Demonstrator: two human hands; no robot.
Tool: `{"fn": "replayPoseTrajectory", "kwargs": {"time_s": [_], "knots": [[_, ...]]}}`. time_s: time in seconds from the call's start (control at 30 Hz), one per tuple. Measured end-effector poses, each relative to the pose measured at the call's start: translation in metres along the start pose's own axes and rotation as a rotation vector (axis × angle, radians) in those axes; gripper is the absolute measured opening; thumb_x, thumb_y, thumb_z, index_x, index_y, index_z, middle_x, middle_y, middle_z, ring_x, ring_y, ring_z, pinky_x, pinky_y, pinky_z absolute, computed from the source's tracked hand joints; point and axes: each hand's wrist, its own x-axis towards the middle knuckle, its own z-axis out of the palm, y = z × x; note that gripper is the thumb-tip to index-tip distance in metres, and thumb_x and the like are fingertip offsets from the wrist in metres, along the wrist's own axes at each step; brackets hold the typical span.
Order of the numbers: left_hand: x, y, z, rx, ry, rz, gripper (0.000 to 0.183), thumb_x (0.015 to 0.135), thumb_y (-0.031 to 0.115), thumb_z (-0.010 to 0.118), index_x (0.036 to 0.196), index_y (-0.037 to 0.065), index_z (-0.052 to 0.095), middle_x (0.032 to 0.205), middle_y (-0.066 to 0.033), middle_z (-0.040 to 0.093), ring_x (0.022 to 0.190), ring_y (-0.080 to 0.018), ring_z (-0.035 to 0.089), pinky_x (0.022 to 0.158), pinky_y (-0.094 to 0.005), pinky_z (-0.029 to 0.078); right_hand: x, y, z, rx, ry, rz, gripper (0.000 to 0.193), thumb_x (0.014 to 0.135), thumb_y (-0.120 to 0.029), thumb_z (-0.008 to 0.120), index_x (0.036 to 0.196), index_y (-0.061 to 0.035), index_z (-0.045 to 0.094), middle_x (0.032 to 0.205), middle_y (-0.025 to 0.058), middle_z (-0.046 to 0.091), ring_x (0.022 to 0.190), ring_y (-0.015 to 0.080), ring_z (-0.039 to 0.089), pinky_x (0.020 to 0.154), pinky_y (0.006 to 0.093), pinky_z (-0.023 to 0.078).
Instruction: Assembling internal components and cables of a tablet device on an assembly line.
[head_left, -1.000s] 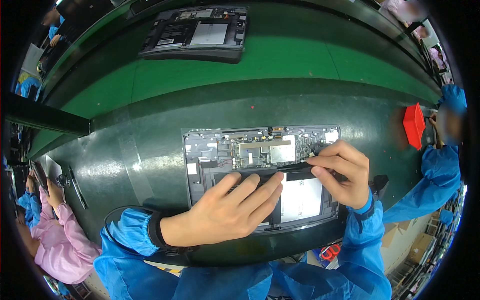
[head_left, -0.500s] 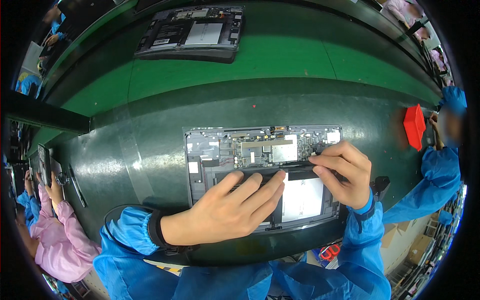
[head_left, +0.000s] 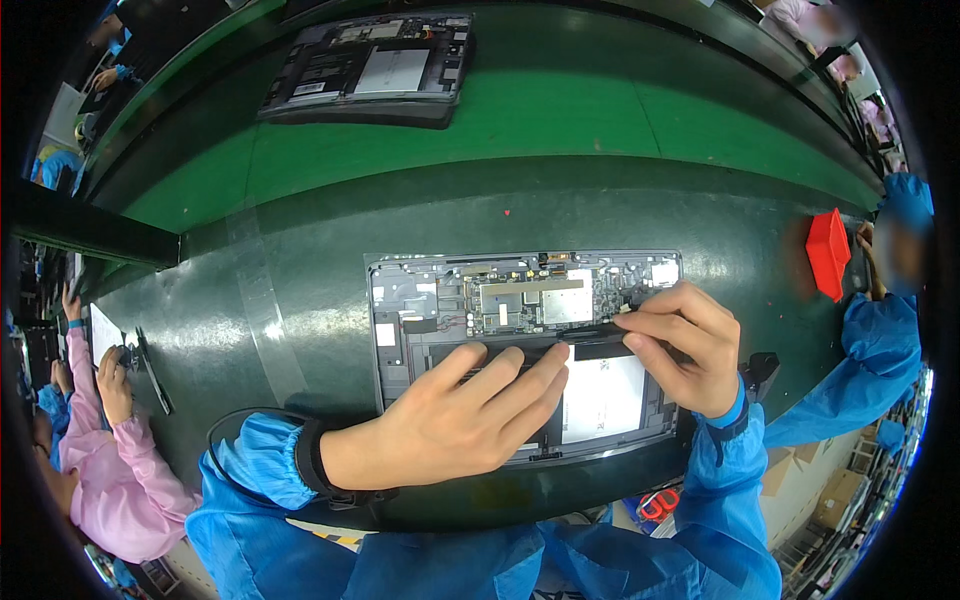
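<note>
An opened laptop base [head_left: 390,385] lies in front of me, with its circuit board [head_left: 515,305] along the far side and a black and white battery [head_left: 610,390] nearer me. My left hand [head_left: 465,410] rests on the battery's dark part, fingers stretched out and spread. At the battery's far edge, my right hand [head_left: 685,345] pinches the end of a thin black strip [head_left: 592,332] between thumb and forefinger. This strip runs leftward to my left fingertips, just below the board. My left palm covers the base's near left part.
Another opened laptop base [head_left: 385,75] sits on the green belt [head_left: 560,100] beyond the table. A red bin [head_left: 828,255] stands at right by a co-worker's blue sleeve [head_left: 870,350]. At left are a pen-like tool [head_left: 153,370] and a co-worker in pink [head_left: 120,490].
The far laptop base has slid slightly left along with the belt. At left, the co-worker's hands have shifted and the dark device is no longer held up. My hands have barely moved.
</note>
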Motion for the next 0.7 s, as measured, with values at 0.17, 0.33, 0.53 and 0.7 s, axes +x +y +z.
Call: {"fn": "replayPoseTrajectory", "kwargs": {"time_s": [0.17, 0.33, 0.53, 0.7], "knots": [[0.0006, 0.0005, 0.0001, 0.007, -0.009, -0.004, 0.035, 0.086, 0.019, 0.070, 0.118, 0.007, 0.074, 0.136, -0.0039, 0.067, 0.095, -0.0170, 0.060, 0.078, -0.0287, 0.048, -0.0006, -0.0001, -0.0012, -0.008, 0.001, 0.001, 0.022, 0.077, 0.001, 0.079, 0.098, -0.0009, 0.080, 0.086, 0.0082, 0.067, 0.075, 0.0203, 0.065, 0.065, 0.0317, 0.050], [0.0001, -0.0010, 0.0000, -0.007, -0.011, 0.004, 0.034, 0.086, 0.019, 0.070, 0.118, 0.007, 0.074, 0.136, -0.0037, 0.067, 0.096, -0.0173, 0.060, 0.078, -0.0288, 0.048, 0.0013, 0.0016, -0.0015, -0.017, -0.012, -0.030, 0.027, 0.076, 0.002, 0.082, 0.102, -0.0044, 0.079, 0.088, 0.0065, 0.067, 0.073, 0.0207, 0.066, 0.062, 0.0324, 0.051], [0.0009, 0.0003, -0.0022, -0.004, -0.013, 0.010, 0.034, 0.086, 0.020, 0.070, 0.117, 0.007, 0.075, 0.136, -0.0037, 0.067, 0.096, -0.0172, 0.060, 0.078, -0.0289, 0.048, 0.0003, 0.0015, -0.0027, -0.006, -0.001, -0.020, 0.026, 0.076, 0.001, 0.082, 0.101, -0.0045, 0.079, 0.088, 0.0066, 0.067, 0.073, 0.0214, 0.066, 0.062, 0.0330, 0.052], [0.0011, -0.0004, -0.0019, -0.010, -0.017, 0.005, 0.035, 0.086, 0.020, 0.070, 0.118, 0.007, 0.075, 0.137, -0.0035, 0.067, 0.096, -0.0169, 0.060, 0.078, -0.0287, 0.047, 0.0012, 0.0016, -0.0024, -0.021, -0.008, -0.023, 0.026, 0.076, 0.001, 0.082, 0.101, -0.0049, 0.080, 0.087, 0.0067, 0.067, 0.072, 0.0215, 0.066, 0.062, 0.0331, 0.052]]}}
